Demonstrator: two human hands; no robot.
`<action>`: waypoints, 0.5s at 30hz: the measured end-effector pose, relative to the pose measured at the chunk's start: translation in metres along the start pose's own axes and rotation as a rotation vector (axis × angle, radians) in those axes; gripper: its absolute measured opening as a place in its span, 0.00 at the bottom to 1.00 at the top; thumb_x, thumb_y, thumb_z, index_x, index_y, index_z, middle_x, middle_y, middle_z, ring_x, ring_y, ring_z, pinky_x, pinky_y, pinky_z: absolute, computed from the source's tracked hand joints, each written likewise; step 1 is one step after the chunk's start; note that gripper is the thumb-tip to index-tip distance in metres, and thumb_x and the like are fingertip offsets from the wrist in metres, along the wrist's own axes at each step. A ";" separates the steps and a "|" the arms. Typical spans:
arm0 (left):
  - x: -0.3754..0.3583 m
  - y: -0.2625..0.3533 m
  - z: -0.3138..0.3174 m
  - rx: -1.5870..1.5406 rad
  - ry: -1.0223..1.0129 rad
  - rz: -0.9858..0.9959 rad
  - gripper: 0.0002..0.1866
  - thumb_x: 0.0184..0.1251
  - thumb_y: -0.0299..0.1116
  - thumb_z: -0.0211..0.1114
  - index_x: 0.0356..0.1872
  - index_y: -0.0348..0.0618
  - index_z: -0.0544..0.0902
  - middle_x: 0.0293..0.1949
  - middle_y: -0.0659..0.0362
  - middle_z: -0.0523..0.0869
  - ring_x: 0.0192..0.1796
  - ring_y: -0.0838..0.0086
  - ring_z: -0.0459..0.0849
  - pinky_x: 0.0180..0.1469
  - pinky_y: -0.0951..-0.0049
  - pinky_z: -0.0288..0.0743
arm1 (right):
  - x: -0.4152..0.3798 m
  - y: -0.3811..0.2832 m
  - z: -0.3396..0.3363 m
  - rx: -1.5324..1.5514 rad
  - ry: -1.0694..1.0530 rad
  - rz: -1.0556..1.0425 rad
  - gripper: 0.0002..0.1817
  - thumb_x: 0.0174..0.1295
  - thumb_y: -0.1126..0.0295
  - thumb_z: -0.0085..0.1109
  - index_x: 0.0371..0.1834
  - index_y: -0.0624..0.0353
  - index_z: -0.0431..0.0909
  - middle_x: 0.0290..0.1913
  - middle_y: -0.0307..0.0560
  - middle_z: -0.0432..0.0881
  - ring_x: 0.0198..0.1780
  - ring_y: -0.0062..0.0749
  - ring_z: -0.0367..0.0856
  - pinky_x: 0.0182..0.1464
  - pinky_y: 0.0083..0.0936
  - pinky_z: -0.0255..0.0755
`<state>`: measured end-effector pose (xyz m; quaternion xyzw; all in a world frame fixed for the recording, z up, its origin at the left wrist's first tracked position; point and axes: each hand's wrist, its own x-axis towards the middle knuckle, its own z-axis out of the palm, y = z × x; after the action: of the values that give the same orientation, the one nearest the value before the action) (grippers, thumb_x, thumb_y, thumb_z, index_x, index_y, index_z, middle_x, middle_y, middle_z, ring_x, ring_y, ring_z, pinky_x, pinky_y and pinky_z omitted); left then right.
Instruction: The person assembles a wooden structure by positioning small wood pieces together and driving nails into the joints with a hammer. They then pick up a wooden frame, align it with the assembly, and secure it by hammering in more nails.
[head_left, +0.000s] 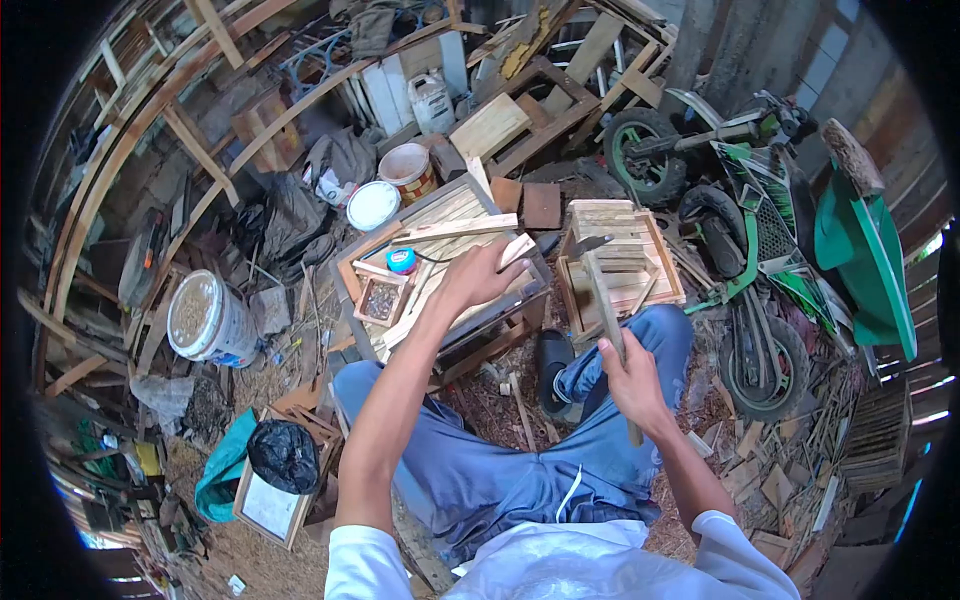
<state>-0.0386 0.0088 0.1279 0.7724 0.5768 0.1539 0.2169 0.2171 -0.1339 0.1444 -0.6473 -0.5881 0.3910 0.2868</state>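
Note:
My right hand point(634, 378) is closed around the wooden handle of a hammer point(608, 305), held upright above my knee with its metal head at the top. Over the low workbench point(545, 278), my left hand point(478, 273) grips a short pale wooden strip point(518, 248) near the bench's right corner. Longer wooden strips point(455, 228) lie just beyond it. Left of this hand are a small wooden box of nails point(381, 299) and a round blue-lidded container point(401, 261). A slatted wooden crate point(655, 240) stands right of the bench, partly behind the hammer.
A green motorbike point(750, 230) and a green wheelbarrow point(865, 265) stand at the right. Buckets point(205, 325) are at the left and behind the bench. Scrap wood point(785, 480) litters the floor. A black plastic bag point(283, 455) sits on a frame at lower left.

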 end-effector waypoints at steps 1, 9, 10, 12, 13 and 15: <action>0.003 0.004 0.003 -0.005 -0.015 -0.013 0.31 0.67 0.60 0.60 0.53 0.40 0.80 0.36 0.38 0.86 0.45 0.41 0.84 0.47 0.49 0.75 | -0.002 0.004 0.000 0.005 0.009 -0.002 0.16 0.75 0.60 0.51 0.44 0.65 0.73 0.23 0.50 0.75 0.26 0.33 0.73 0.32 0.35 0.69; 0.029 0.005 0.031 0.161 -0.087 0.004 0.30 0.65 0.62 0.61 0.53 0.46 0.81 0.38 0.38 0.87 0.46 0.44 0.85 0.50 0.46 0.77 | -0.009 0.020 -0.006 0.033 0.015 -0.004 0.15 0.74 0.61 0.51 0.43 0.66 0.72 0.23 0.61 0.76 0.26 0.51 0.78 0.33 0.41 0.69; 0.030 0.004 0.032 0.173 -0.073 0.010 0.29 0.65 0.61 0.61 0.52 0.45 0.81 0.36 0.38 0.87 0.45 0.43 0.85 0.49 0.46 0.77 | -0.009 0.021 -0.006 0.041 0.014 -0.008 0.15 0.74 0.61 0.51 0.43 0.66 0.71 0.23 0.61 0.76 0.26 0.52 0.79 0.33 0.41 0.69; 0.029 0.002 0.035 0.197 -0.051 0.020 0.28 0.65 0.60 0.61 0.49 0.43 0.81 0.34 0.38 0.87 0.42 0.43 0.86 0.47 0.46 0.77 | -0.009 0.024 -0.003 0.040 -0.003 0.037 0.16 0.74 0.61 0.51 0.43 0.67 0.71 0.23 0.62 0.76 0.27 0.55 0.79 0.33 0.42 0.69; 0.028 0.000 0.036 0.211 -0.026 0.045 0.28 0.65 0.59 0.61 0.48 0.42 0.81 0.32 0.39 0.86 0.41 0.43 0.86 0.45 0.46 0.78 | -0.009 0.024 -0.001 0.038 -0.012 0.058 0.16 0.74 0.61 0.51 0.43 0.67 0.71 0.23 0.62 0.76 0.27 0.56 0.79 0.33 0.43 0.69; 0.029 -0.003 0.039 0.235 0.030 0.094 0.26 0.66 0.57 0.62 0.45 0.40 0.80 0.30 0.40 0.86 0.37 0.42 0.86 0.42 0.47 0.78 | -0.005 0.026 0.004 0.035 -0.025 0.053 0.15 0.74 0.61 0.51 0.43 0.67 0.71 0.22 0.64 0.75 0.28 0.61 0.79 0.33 0.44 0.69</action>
<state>-0.0135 0.0309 0.0926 0.8163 0.5571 0.1067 0.1089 0.2277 -0.1423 0.1221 -0.6525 -0.5673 0.4169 0.2803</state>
